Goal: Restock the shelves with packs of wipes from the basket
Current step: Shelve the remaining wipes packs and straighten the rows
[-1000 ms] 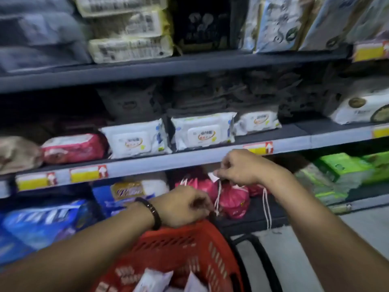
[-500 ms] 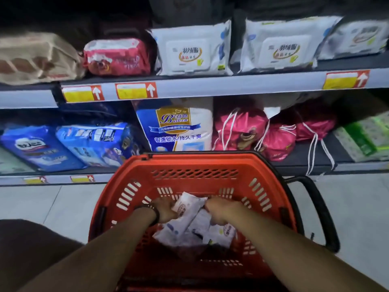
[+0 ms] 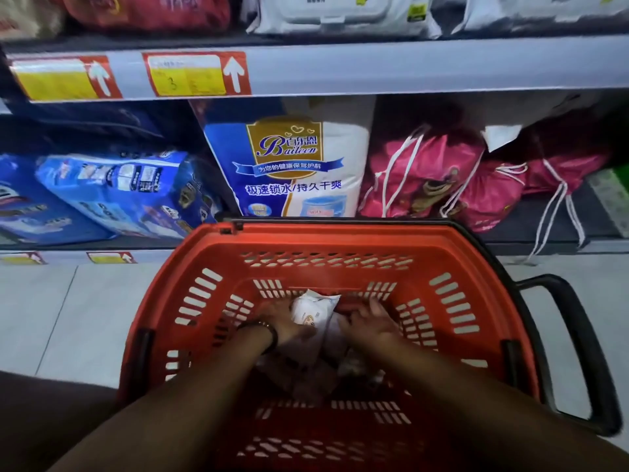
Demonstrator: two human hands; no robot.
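A white pack (image 3: pixel 315 311) of wipes lies on top of the heap at the bottom of the basket (image 3: pixel 326 235), tilted, with its far corner raised. The left hand (image 3: pixel 284 320) holds it from the left, fingers (image 3: pixel 275 307) curled against its side. The right hand (image 3: pixel 371 323) is just to the right of it, fingers spread over the other packs (image 3: pixel 332 338) underneath. Whether they grip one cannot be told. A dark wristband (image 3: pixel 270 330) circles the left wrist. The lower packs are in shadow and their number is unclear.

The basket is red plastic with slotted walls and a black rim. A black handle (image 3: pixel 578 352) sticks out on its right. It stands over a floor (image 3: pixel 68 311) of pale tiles, close against the shelving.

Behind it, the bottom shelf (image 3: pixel 544 233) holds blue packages (image 3: pixel 119 192) lying on the left and a tall blue-and-white bag (image 3: pixel 292 165) marked "Baileen" upright in the middle. To the right are pink bags (image 3: pixel 425 178) with white drawstrings, some cords hanging over the edge. Small yellow-and-red tags (image 3: pixel 110 257) sit on its front edge.

Above, the grey upper shelf (image 3: pixel 408 66) carries two larger yellow tags (image 3: pixel 197 74) with white arrows on red. On it lie a red package (image 3: pixel 146 8) on the left and flat white wipes (image 3: pixel 343 11) with lids to the right, all cut off by the top of the view. The light is dim.
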